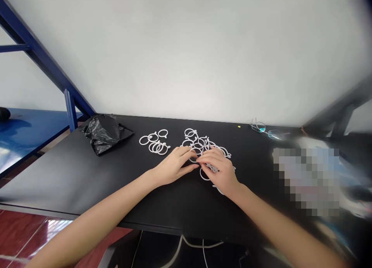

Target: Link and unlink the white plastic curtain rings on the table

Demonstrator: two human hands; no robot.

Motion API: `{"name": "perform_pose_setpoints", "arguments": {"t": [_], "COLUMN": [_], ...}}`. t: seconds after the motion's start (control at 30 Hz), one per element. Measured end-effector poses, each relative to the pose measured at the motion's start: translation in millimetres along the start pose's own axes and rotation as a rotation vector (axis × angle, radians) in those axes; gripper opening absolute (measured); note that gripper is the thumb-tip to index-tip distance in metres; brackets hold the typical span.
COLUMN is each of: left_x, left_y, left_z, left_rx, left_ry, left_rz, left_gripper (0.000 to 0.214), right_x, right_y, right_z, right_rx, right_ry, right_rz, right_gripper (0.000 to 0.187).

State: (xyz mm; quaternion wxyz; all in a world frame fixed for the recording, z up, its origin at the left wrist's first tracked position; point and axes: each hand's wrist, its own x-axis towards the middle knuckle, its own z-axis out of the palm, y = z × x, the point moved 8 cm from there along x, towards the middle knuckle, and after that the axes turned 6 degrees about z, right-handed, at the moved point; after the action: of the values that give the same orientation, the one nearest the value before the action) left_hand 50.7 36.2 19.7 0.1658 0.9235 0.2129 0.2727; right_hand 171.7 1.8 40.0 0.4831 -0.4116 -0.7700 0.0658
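Observation:
Over a loose pile of white curtain rings (198,140) with small eyelets, my two hands meet fingertip to fingertip. A single white curtain ring (193,160) lies between the thumb and fingers of my left hand (176,164). The fingertips of my right hand (218,166) pinch at the right edge of that same ring; they partly hide it. More rings stick out under and around my right hand. To the left, apart from the pile, lies a smaller group of curtain rings (153,137), several of them overlapping.
A crumpled black plastic bag (106,134) lies on the left of the black table (122,194). Eyeglasses (258,127) rest at the back right, near a blurred clear plastic package (345,171). Blue metal framing (43,62) stands left. White cables (180,246) hang below the front edge.

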Motion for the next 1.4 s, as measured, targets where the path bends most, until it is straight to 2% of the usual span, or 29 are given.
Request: {"name": "perform_pose_setpoints", "arguments": {"t": [0.1,0.23,0.43,0.57,0.63,0.7,0.8,0.87,0.93,1.03,1.3,1.4], "left_x": [1.0,0.8,-0.5,-0.7,-1.0,-1.4,-2.4,-3.3,-3.5,-3.1,-1.7,-1.1], "left_y": [-1.1,-5.4,-3.6,2.7,4.3,4.4,-0.7,-7.5,-12.8,-17.5,-14.5,-11.5], "left_z": [-4.8,-13.3,-15.6,-11.6,-10.5,-11.6,-15.0,-13.7,-8.0,-1.6,-8.2,-11.5], "left_rx": [-0.047,-0.069,-0.162,-0.305,-0.327,-0.338,-0.418,-0.506,-0.585,-0.629,-0.480,-0.399], "left_ry": [0.049,0.100,0.101,0.085,0.095,0.126,0.192,0.211,0.179,0.135,0.113,0.081], "left_rz": [0.032,0.017,-0.030,-0.017,-0.012,-0.011,-0.067,-0.143,-0.201,-0.231,-0.221,-0.184], "left_gripper": [0.023,0.024,0.028,0.030,0.029,0.028,0.021,0.031,0.043,0.043,0.034,0.033], "right_x": [0.3,-0.2,1.5,-1.2,-5.4,-8.7,-8.4,-6.4,-4.4,-3.0,-2.0,-1.6], "right_y": [-8.5,-8.4,-0.6,16.7,26.4,31.3,29.6,24.8,19.0,12.2,6.2,6.5], "right_z": [-3.3,-11.9,-11.5,-1.2,7.7,13.2,11.1,6.4,2.1,-2.1,-5.0,-3.5], "right_rx": [0.084,0.099,0.150,0.328,0.485,0.567,0.516,0.456,0.405,0.328,0.291,0.297], "right_ry": [0.024,0.117,0.096,0.034,-0.017,-0.054,-0.059,-0.037,-0.012,0.019,0.023,0.011], "right_rz": [-0.019,0.041,0.126,0.345,0.479,0.551,0.520,0.461,0.400,0.328,0.205,0.212], "right_gripper": [0.023,0.020,0.009,0.003,0.007,0.010,0.009,0.006,0.005,0.007,0.010,0.011]}}
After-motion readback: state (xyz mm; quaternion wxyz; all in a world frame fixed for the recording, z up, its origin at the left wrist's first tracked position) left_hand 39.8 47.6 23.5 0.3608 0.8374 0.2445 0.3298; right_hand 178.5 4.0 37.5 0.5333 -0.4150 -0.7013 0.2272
